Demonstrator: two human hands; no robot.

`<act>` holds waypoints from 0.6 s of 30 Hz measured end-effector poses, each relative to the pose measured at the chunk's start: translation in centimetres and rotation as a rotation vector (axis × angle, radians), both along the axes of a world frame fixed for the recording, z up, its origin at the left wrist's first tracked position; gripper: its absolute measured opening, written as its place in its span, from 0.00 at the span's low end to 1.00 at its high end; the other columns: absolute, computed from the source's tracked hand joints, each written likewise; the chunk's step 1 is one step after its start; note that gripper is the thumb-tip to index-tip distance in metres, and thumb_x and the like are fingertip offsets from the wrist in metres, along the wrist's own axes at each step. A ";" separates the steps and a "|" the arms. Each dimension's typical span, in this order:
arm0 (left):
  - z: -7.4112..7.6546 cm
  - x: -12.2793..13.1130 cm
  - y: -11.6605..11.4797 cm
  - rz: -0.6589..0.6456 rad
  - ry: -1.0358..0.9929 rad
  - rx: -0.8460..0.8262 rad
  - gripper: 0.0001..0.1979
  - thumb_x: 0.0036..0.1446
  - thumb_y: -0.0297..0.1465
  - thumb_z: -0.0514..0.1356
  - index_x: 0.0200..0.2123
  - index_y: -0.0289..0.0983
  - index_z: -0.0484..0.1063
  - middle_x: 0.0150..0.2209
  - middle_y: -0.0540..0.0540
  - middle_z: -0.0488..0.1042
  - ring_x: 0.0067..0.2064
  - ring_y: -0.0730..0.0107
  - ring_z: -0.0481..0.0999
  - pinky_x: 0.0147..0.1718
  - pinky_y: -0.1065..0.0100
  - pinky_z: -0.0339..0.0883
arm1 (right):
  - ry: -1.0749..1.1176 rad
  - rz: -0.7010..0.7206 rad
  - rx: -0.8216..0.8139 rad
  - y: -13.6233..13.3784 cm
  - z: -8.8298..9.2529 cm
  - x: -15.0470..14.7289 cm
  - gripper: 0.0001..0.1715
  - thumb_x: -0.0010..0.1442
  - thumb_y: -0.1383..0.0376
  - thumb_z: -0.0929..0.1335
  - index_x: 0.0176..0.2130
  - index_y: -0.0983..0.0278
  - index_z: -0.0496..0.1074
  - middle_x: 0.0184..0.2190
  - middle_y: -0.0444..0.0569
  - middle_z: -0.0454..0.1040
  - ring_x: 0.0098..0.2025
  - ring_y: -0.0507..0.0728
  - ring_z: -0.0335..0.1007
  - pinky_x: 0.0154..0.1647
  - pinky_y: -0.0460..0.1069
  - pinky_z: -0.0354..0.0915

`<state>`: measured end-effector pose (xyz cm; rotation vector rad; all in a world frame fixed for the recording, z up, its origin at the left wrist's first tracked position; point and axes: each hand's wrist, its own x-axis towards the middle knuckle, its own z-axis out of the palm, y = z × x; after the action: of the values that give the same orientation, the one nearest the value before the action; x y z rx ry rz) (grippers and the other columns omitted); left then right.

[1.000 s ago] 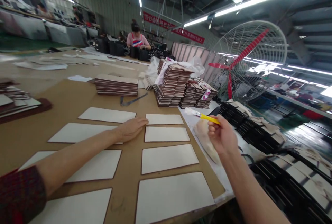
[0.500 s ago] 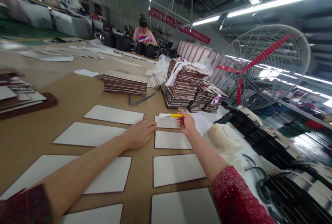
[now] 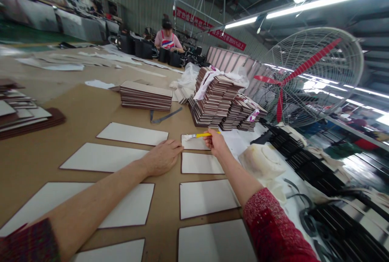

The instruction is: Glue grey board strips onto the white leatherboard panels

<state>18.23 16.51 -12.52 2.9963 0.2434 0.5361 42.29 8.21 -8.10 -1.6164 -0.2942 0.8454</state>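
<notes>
A yellow-handled brush [image 3: 203,135] is gripped in my right hand [image 3: 215,140], its pale bristles at the left end of the farthest white panel [image 3: 194,143] in the right column. My left hand [image 3: 164,156] lies flat with fingers stretched out, the fingertips at that panel's left edge. Beneath its palm and wrist is the gap between the columns and the edge of a long white panel [image 3: 100,156]. More white panels with dark edges, such as one nearer me [image 3: 206,199], lie in two columns on the brown table [image 3: 165,209].
A neat stack of panels [image 3: 146,96] stands behind the columns, beside a grey strap [image 3: 166,116]. Taller stacks [image 3: 212,100] rise at back right. A whitish container [image 3: 261,160] sits right of my forearm, near black pieces [image 3: 298,152]. A large fan [image 3: 313,75] and a co-worker [image 3: 168,41] are beyond.
My right hand has shifted slightly left and the brush's bristles have come down toward the left end of the panel. My left hand stays in place.
</notes>
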 end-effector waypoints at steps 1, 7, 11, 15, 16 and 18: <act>0.0 0.0 0.0 0.000 0.000 0.001 0.19 0.67 0.27 0.52 0.58 0.35 0.71 0.55 0.39 0.74 0.55 0.55 0.70 0.59 0.55 0.63 | -0.008 -0.002 -0.005 -0.1 0.0 0.1 0.20 0.69 0.57 0.69 0.56 0.65 0.71 0.53 0.53 0.74 0.48 0.59 0.75 0.47 0.58 0.74; 0.2 -0.1 -0.1 0.000 -0.011 0.004 0.19 0.67 0.27 0.52 0.58 0.35 0.71 0.55 0.39 0.74 0.56 0.56 0.70 0.59 0.56 0.63 | -0.072 -0.020 -0.047 -1.0 0.5 1.4 0.20 0.69 0.57 0.69 0.55 0.65 0.71 0.52 0.53 0.74 0.47 0.59 0.75 0.46 0.57 0.75; 0.1 -0.1 -0.2 -0.005 -0.018 0.010 0.19 0.67 0.27 0.52 0.58 0.35 0.71 0.56 0.40 0.74 0.56 0.57 0.70 0.60 0.56 0.62 | -0.137 -0.055 -0.069 -2.1 1.0 2.6 0.21 0.69 0.57 0.69 0.57 0.64 0.70 0.54 0.54 0.73 0.50 0.61 0.74 0.49 0.59 0.73; -0.2 0.0 -0.1 -0.005 -0.022 0.017 0.19 0.67 0.26 0.52 0.58 0.35 0.72 0.56 0.39 0.74 0.56 0.57 0.70 0.60 0.56 0.62 | -0.218 -0.097 -0.096 -3.5 1.4 4.0 0.21 0.69 0.57 0.69 0.57 0.64 0.70 0.55 0.54 0.73 0.50 0.61 0.74 0.50 0.60 0.73; -0.3 0.0 -0.1 -0.003 -0.023 0.019 0.19 0.67 0.26 0.52 0.58 0.35 0.72 0.56 0.39 0.73 0.56 0.57 0.70 0.60 0.56 0.62 | -0.242 -0.107 -0.102 -3.8 1.5 4.3 0.21 0.69 0.57 0.69 0.57 0.64 0.70 0.55 0.54 0.73 0.50 0.61 0.74 0.49 0.60 0.73; -0.4 0.0 0.0 -0.003 -0.023 0.023 0.19 0.67 0.27 0.52 0.58 0.35 0.72 0.57 0.39 0.73 0.56 0.57 0.70 0.60 0.56 0.62 | -0.307 -0.129 -0.105 -4.4 1.6 5.0 0.21 0.69 0.57 0.69 0.57 0.64 0.70 0.55 0.54 0.73 0.50 0.61 0.74 0.49 0.60 0.73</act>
<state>18.25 16.51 -12.88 3.0097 0.2328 0.5770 47.26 3.85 -6.47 -1.8443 -0.3617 0.5200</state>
